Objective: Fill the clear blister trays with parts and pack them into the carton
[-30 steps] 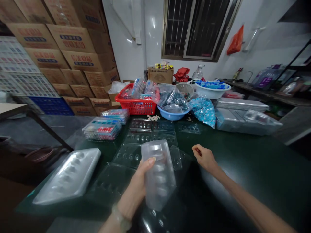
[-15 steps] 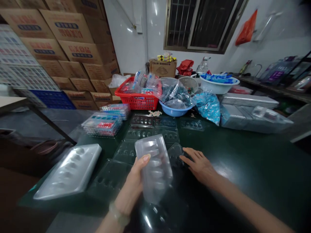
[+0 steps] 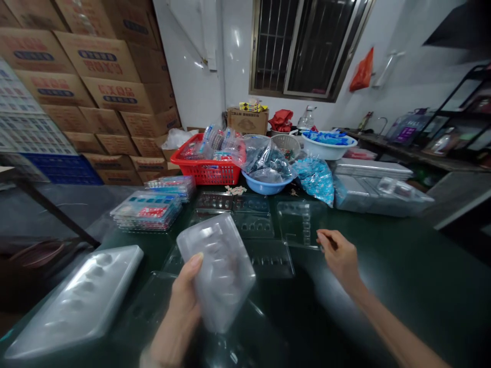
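My left hand (image 3: 182, 291) is wrapped round a stack of clear plastic blister trays (image 3: 220, 271), held tilted above the table with the thumb on top. My right hand (image 3: 340, 255) is closed in a pinch at the near right corner of a single clear tray (image 3: 293, 225), which lies at the right of the laid-out trays. Left of it, more clear trays (image 3: 255, 225) lie in rows on the dark green table (image 3: 383, 276). The stack in my left hand hides some of them.
A thick stack of trays (image 3: 76, 301) lies at the left, with filled packs (image 3: 148, 210) behind it. Farther back stand a red basket (image 3: 215, 174), a blue basin (image 3: 268, 186), a bag of blue packets (image 3: 314, 176) and wrapped trays (image 3: 379, 194). Cartons (image 3: 103, 97) are piled at the back left.
My right hand has moved right and its fingers have closed into a pinch at a tray's corner. The stack in my left hand has shifted left and tilted more. The view has shifted.
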The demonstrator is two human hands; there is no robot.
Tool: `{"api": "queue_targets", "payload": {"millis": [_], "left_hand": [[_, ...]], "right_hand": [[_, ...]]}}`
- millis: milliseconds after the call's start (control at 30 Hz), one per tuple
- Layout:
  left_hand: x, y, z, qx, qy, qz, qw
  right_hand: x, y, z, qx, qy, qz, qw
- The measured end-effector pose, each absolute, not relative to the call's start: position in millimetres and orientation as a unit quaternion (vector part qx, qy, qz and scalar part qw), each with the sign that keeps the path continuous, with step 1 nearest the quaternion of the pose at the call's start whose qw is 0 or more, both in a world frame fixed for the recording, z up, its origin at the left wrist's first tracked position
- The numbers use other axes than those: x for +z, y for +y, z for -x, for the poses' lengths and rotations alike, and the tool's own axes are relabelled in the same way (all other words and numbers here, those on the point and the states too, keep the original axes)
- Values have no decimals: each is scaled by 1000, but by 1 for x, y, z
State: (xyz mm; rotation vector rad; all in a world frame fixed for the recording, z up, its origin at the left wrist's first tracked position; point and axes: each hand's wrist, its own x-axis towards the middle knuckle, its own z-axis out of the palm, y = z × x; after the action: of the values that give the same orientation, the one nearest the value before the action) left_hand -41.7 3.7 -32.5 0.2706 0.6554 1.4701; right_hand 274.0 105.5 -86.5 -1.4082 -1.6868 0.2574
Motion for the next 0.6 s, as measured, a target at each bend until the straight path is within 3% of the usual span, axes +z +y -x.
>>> {"api": "queue_targets", "payload": {"millis": [100,233,433,600], "left_hand": [[-29,2,45,673,310,-89,666],[-31,1,46,679,334,-74,649],[-37,-3,46,671,349,-80,649],[-36,-9,58,684,370,-64,626]], "right_hand": [[-82,121,-303,210,-666,599,390],[-78,153,-341,222,-704,598,311],[-75,188,-344,124,-733,619,255],[-83,144,-316,79,-788,572,214]]}}
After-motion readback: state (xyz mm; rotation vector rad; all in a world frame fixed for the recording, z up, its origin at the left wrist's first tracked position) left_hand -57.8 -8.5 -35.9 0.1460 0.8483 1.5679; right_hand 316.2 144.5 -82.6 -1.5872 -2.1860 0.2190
